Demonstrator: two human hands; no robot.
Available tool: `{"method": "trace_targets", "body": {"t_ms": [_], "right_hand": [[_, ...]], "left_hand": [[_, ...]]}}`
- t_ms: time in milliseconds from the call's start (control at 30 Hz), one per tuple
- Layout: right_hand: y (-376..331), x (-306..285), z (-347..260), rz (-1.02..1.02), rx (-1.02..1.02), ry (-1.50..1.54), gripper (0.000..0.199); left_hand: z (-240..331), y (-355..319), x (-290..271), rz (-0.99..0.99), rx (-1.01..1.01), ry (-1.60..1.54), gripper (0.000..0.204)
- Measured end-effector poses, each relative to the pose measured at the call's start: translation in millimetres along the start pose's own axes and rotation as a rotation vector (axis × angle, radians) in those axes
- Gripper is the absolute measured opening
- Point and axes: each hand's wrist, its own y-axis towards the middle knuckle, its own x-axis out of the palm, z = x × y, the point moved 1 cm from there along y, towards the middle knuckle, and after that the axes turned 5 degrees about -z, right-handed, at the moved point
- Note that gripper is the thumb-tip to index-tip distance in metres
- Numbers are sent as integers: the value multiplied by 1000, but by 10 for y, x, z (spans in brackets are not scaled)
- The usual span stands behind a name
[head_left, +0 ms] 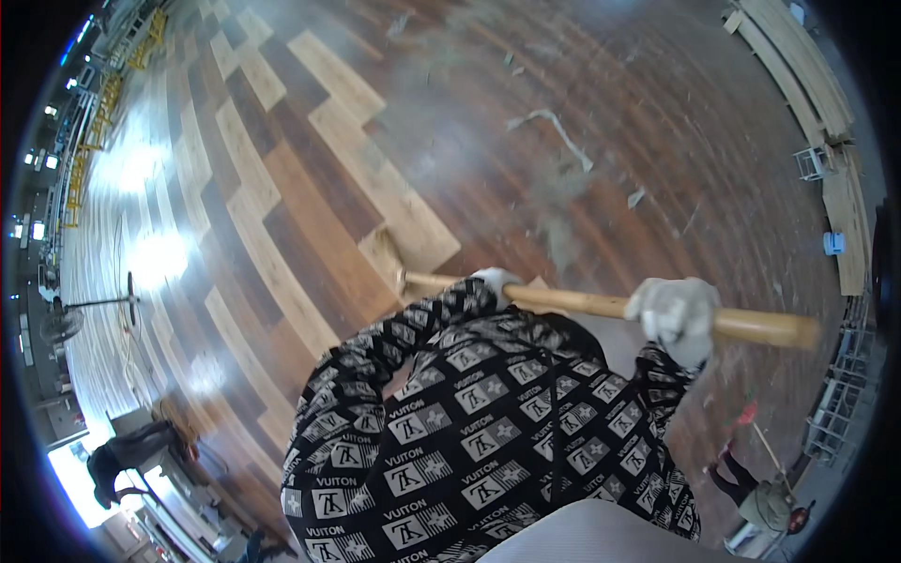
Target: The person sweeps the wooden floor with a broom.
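A long wooden handle [572, 300] runs across in front of me, belonging to a broom whose tan head [382, 251] rests on the floor at its left end. My left hand [495, 284], in a white glove, grips the shaft near the middle; my own sleeve partly hides it. Farther right, my white-gloved right hand [674, 314] is wrapped round the thicker part, with the handle's end sticking out beyond it. Slight blur lies over the right hand and that end.
Light and dark planks [272, 188] pattern the floor. Dusty debris and a pale strip [558, 136] lie ahead. Long boards [798, 70] and metal racks [840, 394] line the right. A fan [62, 322] stands left. One person [141, 458] is lower left, another [765, 507] lower right with a pole.
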Motion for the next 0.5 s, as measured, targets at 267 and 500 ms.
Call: {"method": "trace_targets", "body": {"t_ms": [267, 500], "right_hand": [[223, -163, -637, 259, -80, -259, 51], [486, 315, -730, 98, -66, -663, 31]], "left_hand": [[746, 807, -176, -111, 212, 204, 26], [870, 1781, -437, -103, 464, 298, 28]]}}
